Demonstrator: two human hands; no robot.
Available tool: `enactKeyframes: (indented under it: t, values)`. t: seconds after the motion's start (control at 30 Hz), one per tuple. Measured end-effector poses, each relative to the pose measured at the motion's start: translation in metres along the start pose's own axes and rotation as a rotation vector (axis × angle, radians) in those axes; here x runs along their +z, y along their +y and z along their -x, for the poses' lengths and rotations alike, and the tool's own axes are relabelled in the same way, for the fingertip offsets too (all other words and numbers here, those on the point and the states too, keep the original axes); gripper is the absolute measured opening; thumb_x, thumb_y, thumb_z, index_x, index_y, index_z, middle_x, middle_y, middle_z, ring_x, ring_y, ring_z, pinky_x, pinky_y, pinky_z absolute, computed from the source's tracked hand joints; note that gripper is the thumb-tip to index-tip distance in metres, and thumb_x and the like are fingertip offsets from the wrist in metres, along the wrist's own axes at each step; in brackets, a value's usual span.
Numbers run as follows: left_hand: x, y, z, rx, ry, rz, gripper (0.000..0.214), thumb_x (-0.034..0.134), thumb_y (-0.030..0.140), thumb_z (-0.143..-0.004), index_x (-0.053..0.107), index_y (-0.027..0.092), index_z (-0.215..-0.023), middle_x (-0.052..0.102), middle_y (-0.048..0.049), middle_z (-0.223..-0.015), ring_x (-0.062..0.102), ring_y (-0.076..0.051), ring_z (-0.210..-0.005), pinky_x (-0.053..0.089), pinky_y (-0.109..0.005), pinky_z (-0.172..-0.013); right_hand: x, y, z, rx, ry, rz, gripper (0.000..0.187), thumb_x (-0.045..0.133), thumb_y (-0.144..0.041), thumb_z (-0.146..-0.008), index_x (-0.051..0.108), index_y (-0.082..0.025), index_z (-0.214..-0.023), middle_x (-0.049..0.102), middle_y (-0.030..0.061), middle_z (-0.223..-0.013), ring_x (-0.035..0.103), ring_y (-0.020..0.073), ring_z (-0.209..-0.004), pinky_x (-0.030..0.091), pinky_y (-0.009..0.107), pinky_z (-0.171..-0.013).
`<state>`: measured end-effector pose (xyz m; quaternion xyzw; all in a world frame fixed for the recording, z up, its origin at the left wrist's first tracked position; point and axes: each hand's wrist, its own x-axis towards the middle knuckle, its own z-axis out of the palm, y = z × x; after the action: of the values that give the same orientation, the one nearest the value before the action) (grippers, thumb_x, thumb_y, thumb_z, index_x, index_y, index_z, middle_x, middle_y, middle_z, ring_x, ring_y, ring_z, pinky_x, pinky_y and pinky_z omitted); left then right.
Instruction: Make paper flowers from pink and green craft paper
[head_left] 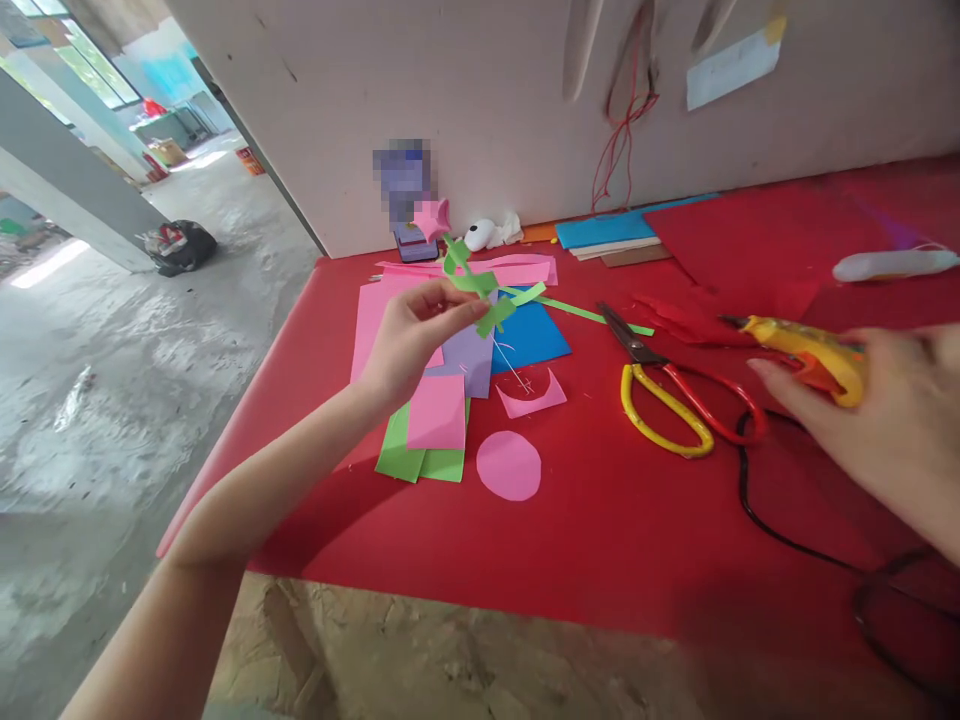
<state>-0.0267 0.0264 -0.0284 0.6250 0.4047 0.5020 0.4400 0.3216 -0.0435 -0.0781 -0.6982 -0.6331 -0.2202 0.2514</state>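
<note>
Between the thumb and fingers of my left hand (416, 335) is a paper flower (433, 220) with a pink bloom and green leaves along its stem, raised over the table. My right hand (892, 420), at the far right, is around a yellow hot glue gun (806, 345) whose nozzle points left. Scissors (667, 385) with one yellow and one red handle lie left of the glue gun. Below the flower are a pink paper circle (508, 466), a curved pink offcut (532, 396) and a thin green strip (592, 312).
Pink, green, purple and blue sheets (532, 335) overlap beneath my left hand. A phone (415, 242) leans on the back wall beside a white object (491, 233). A glue stick packet or white tube (892, 264) lies back right. A black cord (787, 545) crosses the red table (600, 560).
</note>
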Motion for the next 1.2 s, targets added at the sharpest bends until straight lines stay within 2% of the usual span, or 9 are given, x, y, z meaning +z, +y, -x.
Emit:
enactKeyframes:
  t: [0.03,0.07,0.1,0.13,0.2,0.33,0.47,0.73,1.2]
  values:
    - [-0.002,-0.003,0.008,0.003,-0.023,-0.034,0.011,0.073,0.026,-0.069,0.065,0.020,-0.063,0.061,0.0013,-0.066,0.056,-0.011,-0.065,0.045,-0.026,-0.064,-0.005,-0.017,0.005,-0.113,-0.009,0.047,0.055,0.073,-0.064,-0.061,0.064,-0.010,-0.071,0.055,0.0149,-0.062,0.029,0.0090,-0.049,0.020,0.027,-0.042]
    - [-0.003,-0.006,0.017,0.004,-0.049,-0.072,0.012,0.073,0.028,-0.069,0.065,0.021,-0.064,0.060,0.0012,-0.065,0.054,-0.011,-0.065,0.044,-0.027,-0.062,-0.010,-0.034,0.012,-0.236,0.010,-0.008,0.037,0.069,-0.046,-0.074,0.064,-0.011,-0.081,0.061,0.0155,-0.076,0.045,0.0135,-0.057,0.030,0.027,-0.047]
    - [-0.005,-0.009,0.026,0.015,-0.071,-0.104,0.012,0.074,0.030,-0.070,0.066,0.022,-0.066,0.059,0.0010,-0.065,0.054,-0.012,-0.066,0.044,-0.027,-0.063,-0.015,-0.052,0.020,-0.349,0.007,-0.175,0.018,0.063,-0.029,-0.082,0.061,-0.012,-0.085,0.063,0.0127,-0.081,0.054,0.0164,-0.068,0.038,0.027,-0.054]
    - [-0.007,-0.013,0.035,0.028,-0.095,-0.132,0.012,0.073,0.031,-0.071,0.066,0.022,-0.067,0.058,0.0008,-0.065,0.053,-0.012,-0.066,0.045,-0.028,-0.063,-0.019,-0.069,0.028,-0.388,-0.028,-0.260,0.009,0.057,-0.022,-0.086,0.059,-0.013,-0.086,0.063,0.0092,-0.082,0.058,0.0160,-0.074,0.043,0.026,-0.059]
    - [-0.010,-0.019,0.050,0.066,-0.135,-0.172,0.014,0.074,0.031,-0.071,0.065,0.022,-0.066,0.057,0.0007,-0.063,0.052,-0.012,-0.064,0.044,-0.028,-0.061,-0.022,-0.096,0.045,-0.430,-0.079,-0.389,0.006,0.054,-0.020,-0.087,0.057,-0.014,-0.085,0.062,0.0044,-0.083,0.059,0.0117,-0.075,0.047,0.023,-0.066]
    - [-0.010,-0.028,0.067,0.126,-0.216,-0.250,0.012,0.074,0.031,-0.071,0.066,0.023,-0.066,0.057,0.0012,-0.061,0.049,-0.011,-0.058,0.039,-0.027,-0.053,-0.018,-0.125,0.068,-0.496,-0.163,-0.568,0.009,0.052,-0.015,-0.089,0.060,-0.014,-0.085,0.061,0.0028,-0.082,0.058,0.0100,-0.075,0.048,0.022,-0.069]
    - [-0.008,-0.032,0.070,0.179,-0.306,-0.314,0.004,0.073,0.024,-0.073,0.069,0.024,-0.073,0.061,0.0009,-0.066,0.051,-0.012,-0.064,0.040,-0.028,-0.057,-0.011,-0.137,0.073,-0.540,-0.173,-0.662,0.012,0.053,-0.010,-0.087,0.065,-0.011,-0.085,0.060,0.0044,-0.080,0.056,0.0115,-0.072,0.046,0.024,-0.067]
    - [-0.003,-0.040,0.072,0.396,-0.388,-0.447,0.019,0.072,0.016,-0.071,0.056,0.021,-0.062,0.054,0.0006,-0.067,0.047,-0.013,-0.069,0.039,-0.028,-0.057,-0.006,-0.143,0.077,-0.534,-0.207,-0.639,0.013,0.052,-0.012,-0.087,0.065,-0.011,-0.089,0.060,0.0051,-0.084,0.055,0.0125,-0.074,0.045,0.026,-0.067]
    - [0.000,-0.039,0.072,0.399,-0.431,-0.555,0.021,0.070,0.011,-0.070,0.054,0.021,-0.064,0.052,0.0012,-0.066,0.047,-0.013,-0.066,0.036,-0.028,-0.055,-0.005,-0.142,0.077,-0.533,-0.221,-0.615,0.014,0.053,-0.015,-0.086,0.066,-0.010,-0.084,0.058,0.0051,-0.081,0.054,0.0142,-0.072,0.043,0.027,-0.065]
